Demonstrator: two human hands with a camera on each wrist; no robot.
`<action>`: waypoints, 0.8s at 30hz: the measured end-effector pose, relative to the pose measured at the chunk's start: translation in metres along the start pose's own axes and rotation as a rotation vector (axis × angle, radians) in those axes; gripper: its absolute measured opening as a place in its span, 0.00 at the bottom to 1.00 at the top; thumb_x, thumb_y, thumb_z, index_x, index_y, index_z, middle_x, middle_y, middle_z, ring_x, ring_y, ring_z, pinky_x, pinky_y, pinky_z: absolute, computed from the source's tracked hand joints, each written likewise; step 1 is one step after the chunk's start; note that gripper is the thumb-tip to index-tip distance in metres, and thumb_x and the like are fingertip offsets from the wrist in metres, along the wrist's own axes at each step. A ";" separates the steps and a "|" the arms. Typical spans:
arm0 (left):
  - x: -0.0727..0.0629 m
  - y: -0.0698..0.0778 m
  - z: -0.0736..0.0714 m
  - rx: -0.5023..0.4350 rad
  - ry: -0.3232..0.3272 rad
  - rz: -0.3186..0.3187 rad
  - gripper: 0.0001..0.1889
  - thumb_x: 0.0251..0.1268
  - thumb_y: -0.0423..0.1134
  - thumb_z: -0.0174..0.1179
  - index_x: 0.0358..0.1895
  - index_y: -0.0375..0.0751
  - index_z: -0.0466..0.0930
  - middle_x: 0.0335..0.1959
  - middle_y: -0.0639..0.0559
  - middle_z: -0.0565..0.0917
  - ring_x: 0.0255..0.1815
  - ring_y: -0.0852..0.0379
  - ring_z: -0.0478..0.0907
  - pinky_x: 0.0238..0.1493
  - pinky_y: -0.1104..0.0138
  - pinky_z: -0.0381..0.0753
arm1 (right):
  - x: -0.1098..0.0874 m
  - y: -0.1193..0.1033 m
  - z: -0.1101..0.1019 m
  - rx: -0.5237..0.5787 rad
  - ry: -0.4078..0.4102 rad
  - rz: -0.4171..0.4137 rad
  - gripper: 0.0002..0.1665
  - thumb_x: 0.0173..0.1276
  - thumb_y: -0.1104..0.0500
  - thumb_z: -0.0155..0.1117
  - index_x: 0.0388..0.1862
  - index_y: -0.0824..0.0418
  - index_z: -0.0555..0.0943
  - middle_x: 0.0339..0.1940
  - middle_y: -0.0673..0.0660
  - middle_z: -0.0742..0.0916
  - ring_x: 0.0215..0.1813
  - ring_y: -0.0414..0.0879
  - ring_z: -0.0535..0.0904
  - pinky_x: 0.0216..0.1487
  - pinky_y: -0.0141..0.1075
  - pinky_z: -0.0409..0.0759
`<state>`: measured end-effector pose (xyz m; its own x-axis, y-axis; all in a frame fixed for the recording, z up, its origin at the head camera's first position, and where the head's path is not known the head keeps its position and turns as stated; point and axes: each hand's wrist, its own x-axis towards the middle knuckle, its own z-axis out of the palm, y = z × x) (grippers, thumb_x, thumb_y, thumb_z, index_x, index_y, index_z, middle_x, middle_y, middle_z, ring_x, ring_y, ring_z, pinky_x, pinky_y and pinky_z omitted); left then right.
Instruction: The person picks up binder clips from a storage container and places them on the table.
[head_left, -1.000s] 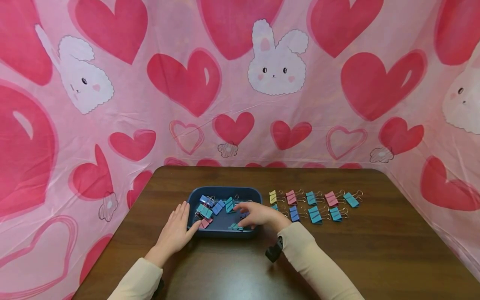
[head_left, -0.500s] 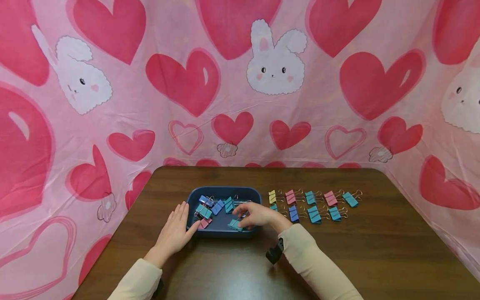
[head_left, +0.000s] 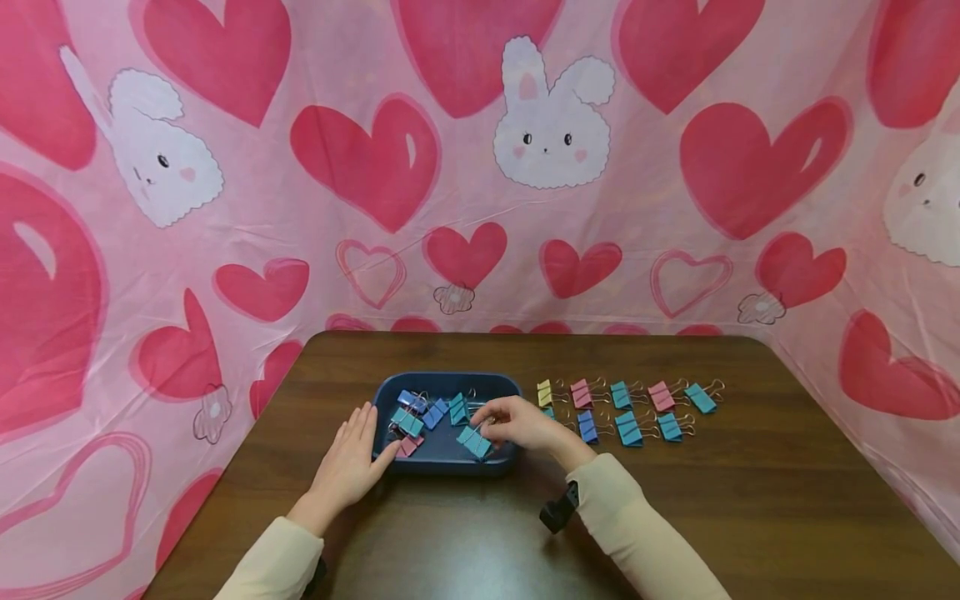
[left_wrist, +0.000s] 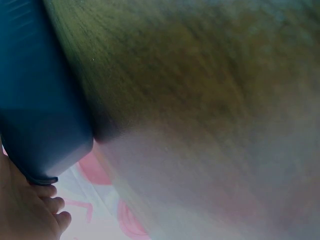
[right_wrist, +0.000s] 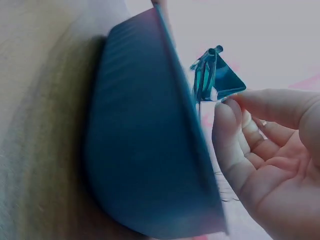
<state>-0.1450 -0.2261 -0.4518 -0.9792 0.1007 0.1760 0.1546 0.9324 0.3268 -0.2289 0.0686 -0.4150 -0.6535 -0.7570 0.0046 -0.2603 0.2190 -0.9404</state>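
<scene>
A dark blue tray (head_left: 450, 468) holds several binder clips: blue, teal and pink. My left hand (head_left: 347, 467) lies along the tray's left end with fingers extended, its thumb over the rim beside a pink binder clip (head_left: 410, 447). Between thumb and fingertips, my right hand (head_left: 521, 429) pinches a teal binder clip (head_left: 474, 442) by its wire end, above the tray's right part. The right wrist view shows this teal clip (right_wrist: 220, 77) raised beyond the tray's rim, its wide spine turned away from my fingers.
To the right of the tray, binder clips lie in two rows on the brown wooden table (head_left: 675, 517), among them a yellow clip (head_left: 544, 392), a pink clip (head_left: 663, 397) and a blue clip (head_left: 588, 427). Behind the table hangs a pink cloth (head_left: 555, 250) with hearts and rabbits.
My right hand has lifted the teal binder clip from the tray's floor, and the clip has tilted to show its broad face. My left hand stays at the tray's left end.
</scene>
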 end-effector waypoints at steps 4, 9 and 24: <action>0.000 0.000 0.000 0.003 -0.008 -0.006 0.41 0.64 0.57 0.50 0.68 0.26 0.52 0.69 0.32 0.53 0.69 0.36 0.48 0.65 0.46 0.47 | -0.009 -0.005 -0.012 -0.016 0.067 -0.044 0.13 0.66 0.64 0.58 0.48 0.66 0.79 0.35 0.56 0.80 0.34 0.53 0.77 0.38 0.45 0.80; 0.001 0.000 0.000 0.009 -0.014 -0.012 0.42 0.64 0.58 0.50 0.69 0.27 0.51 0.69 0.33 0.53 0.69 0.36 0.47 0.65 0.46 0.47 | -0.024 -0.012 -0.031 0.030 0.165 -0.049 0.17 0.67 0.63 0.57 0.53 0.69 0.74 0.35 0.59 0.80 0.37 0.53 0.77 0.41 0.48 0.80; 0.000 0.000 0.000 0.019 -0.007 -0.006 0.41 0.64 0.57 0.51 0.68 0.26 0.52 0.69 0.33 0.54 0.69 0.36 0.47 0.66 0.46 0.46 | -0.073 -0.025 -0.095 0.040 0.509 -0.077 0.20 0.67 0.63 0.57 0.55 0.71 0.71 0.34 0.56 0.79 0.35 0.45 0.77 0.37 0.38 0.79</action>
<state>-0.1455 -0.2265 -0.4518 -0.9811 0.0973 0.1674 0.1461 0.9395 0.3099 -0.2422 0.1773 -0.3590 -0.8991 -0.3726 0.2298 -0.3005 0.1435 -0.9429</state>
